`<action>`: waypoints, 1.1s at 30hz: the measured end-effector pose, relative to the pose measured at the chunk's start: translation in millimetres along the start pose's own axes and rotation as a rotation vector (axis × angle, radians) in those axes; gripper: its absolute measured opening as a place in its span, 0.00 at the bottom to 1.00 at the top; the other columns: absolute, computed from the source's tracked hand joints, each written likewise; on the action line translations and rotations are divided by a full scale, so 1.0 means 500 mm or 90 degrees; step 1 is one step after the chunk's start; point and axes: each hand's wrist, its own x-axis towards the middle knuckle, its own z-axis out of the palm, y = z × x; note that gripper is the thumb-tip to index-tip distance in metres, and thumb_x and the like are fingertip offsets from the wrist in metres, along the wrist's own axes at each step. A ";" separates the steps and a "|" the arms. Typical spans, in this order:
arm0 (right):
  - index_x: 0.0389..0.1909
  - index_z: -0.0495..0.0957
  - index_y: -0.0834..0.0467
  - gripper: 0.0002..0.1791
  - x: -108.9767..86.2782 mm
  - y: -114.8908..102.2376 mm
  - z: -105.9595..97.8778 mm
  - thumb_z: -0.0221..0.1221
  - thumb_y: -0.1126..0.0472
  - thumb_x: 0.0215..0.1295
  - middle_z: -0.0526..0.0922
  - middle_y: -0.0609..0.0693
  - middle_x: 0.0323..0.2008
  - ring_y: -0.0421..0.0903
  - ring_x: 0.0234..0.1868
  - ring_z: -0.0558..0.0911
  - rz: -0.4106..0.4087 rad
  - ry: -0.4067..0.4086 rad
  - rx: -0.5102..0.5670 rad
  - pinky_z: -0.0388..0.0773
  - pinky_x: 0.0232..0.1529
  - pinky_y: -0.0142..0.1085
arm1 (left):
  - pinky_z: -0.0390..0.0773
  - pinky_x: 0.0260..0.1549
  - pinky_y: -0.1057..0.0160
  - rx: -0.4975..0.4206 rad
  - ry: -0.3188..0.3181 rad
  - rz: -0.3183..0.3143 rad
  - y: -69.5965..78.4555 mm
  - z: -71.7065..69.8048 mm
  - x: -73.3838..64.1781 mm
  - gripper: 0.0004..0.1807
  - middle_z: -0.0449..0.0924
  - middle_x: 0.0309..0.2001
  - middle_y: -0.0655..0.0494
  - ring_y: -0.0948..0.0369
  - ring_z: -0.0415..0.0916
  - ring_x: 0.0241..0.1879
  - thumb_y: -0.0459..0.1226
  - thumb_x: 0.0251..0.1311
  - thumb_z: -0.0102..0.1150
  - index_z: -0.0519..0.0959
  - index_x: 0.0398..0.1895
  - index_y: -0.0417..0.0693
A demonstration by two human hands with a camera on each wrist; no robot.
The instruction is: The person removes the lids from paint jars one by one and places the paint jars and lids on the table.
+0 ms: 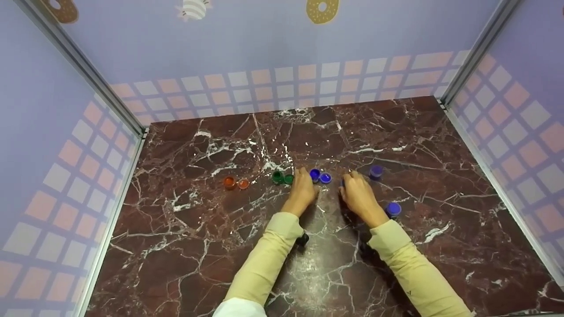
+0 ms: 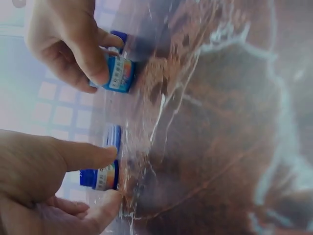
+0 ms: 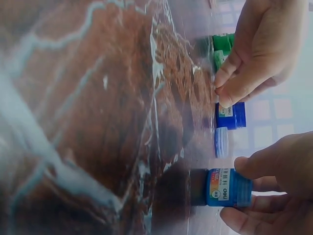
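My left hand [image 1: 303, 189] is beside a dark blue paint jar [image 1: 314, 175] without its cap, with thumb and forefinger apart and fingertips low at its left side. The jar's threaded neck shows in the left wrist view, and its blue cap [image 1: 325, 178] lies on the table to its right. With fingers and thumb, my right hand [image 1: 358, 193] grips a capped light blue paint jar [image 3: 225, 188] around its cap. That jar is upright with a label facing the right wrist camera; in the head view the hand hides most of it.
An open orange jar [image 1: 229, 182] with its cap [image 1: 243, 184] and an open green jar [image 1: 277, 177] with its cap [image 1: 288, 179] stand to the left. Two jars, purple [image 1: 376, 171] and violet-blue [image 1: 393, 209], are at right. Panel walls [image 1: 282, 48] bound the marbled table [image 1: 198, 264].
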 end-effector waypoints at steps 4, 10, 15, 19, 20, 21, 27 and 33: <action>0.36 0.76 0.72 0.12 -0.015 -0.006 -0.006 0.70 0.71 0.56 0.76 0.67 0.33 0.69 0.36 0.80 -0.002 -0.009 0.004 0.79 0.41 0.61 | 0.74 0.62 0.52 -0.025 0.028 0.030 0.001 -0.001 -0.034 0.32 0.70 0.55 0.29 0.40 0.74 0.57 0.24 0.53 0.65 0.66 0.62 0.21; 0.33 0.74 0.71 0.13 -0.042 -0.020 -0.010 0.70 0.73 0.55 0.74 0.64 0.30 0.66 0.31 0.79 -0.021 -0.013 0.020 0.79 0.37 0.59 | 0.73 0.63 0.50 -0.048 0.021 0.059 -0.003 -0.009 -0.090 0.25 0.72 0.50 0.33 0.41 0.72 0.55 0.25 0.55 0.65 0.71 0.55 0.22; 0.31 0.74 0.70 0.12 -0.057 -0.038 -0.017 0.70 0.73 0.54 0.73 0.63 0.29 0.66 0.30 0.79 -0.023 -0.029 0.021 0.80 0.36 0.58 | 0.76 0.58 0.48 -0.051 -0.012 0.057 -0.014 -0.020 -0.136 0.22 0.75 0.48 0.40 0.42 0.77 0.52 0.29 0.55 0.67 0.75 0.53 0.31; 0.31 0.75 0.70 0.13 -0.069 -0.058 -0.020 0.72 0.72 0.54 0.74 0.63 0.30 0.66 0.29 0.81 0.007 -0.046 0.037 0.82 0.35 0.57 | 0.78 0.54 0.49 -0.056 -0.022 0.092 -0.027 -0.024 -0.170 0.19 0.79 0.47 0.44 0.45 0.79 0.49 0.29 0.56 0.68 0.80 0.52 0.35; 0.31 0.75 0.70 0.13 -0.072 -0.063 -0.021 0.72 0.71 0.55 0.74 0.62 0.30 0.66 0.29 0.81 0.017 -0.053 0.041 0.83 0.34 0.57 | 0.78 0.54 0.49 -0.060 -0.024 0.103 -0.030 -0.024 -0.178 0.19 0.80 0.47 0.44 0.45 0.80 0.50 0.29 0.56 0.68 0.81 0.52 0.35; 0.31 0.75 0.70 0.13 -0.076 -0.070 -0.021 0.72 0.70 0.55 0.74 0.62 0.30 0.66 0.29 0.81 0.024 -0.061 0.042 0.83 0.34 0.56 | 0.78 0.54 0.50 -0.062 -0.025 0.112 -0.033 -0.025 -0.186 0.19 0.80 0.47 0.44 0.46 0.80 0.49 0.29 0.56 0.69 0.81 0.52 0.35; 0.27 0.76 0.66 0.16 -0.099 -0.111 -0.021 0.75 0.64 0.56 0.77 0.61 0.29 0.65 0.28 0.82 0.051 -0.079 0.047 0.83 0.31 0.55 | 0.80 0.48 0.55 -0.076 -0.043 0.142 -0.044 -0.020 -0.232 0.20 0.81 0.44 0.46 0.52 0.80 0.43 0.27 0.53 0.72 0.81 0.51 0.35; 0.23 0.77 0.66 0.21 -0.118 -0.151 -0.013 0.77 0.56 0.55 0.80 0.62 0.25 0.66 0.28 0.84 0.067 -0.079 0.042 0.83 0.29 0.55 | 0.78 0.50 0.53 -0.094 -0.034 0.167 -0.057 -0.015 -0.272 0.19 0.80 0.42 0.46 0.50 0.78 0.45 0.24 0.49 0.72 0.80 0.47 0.35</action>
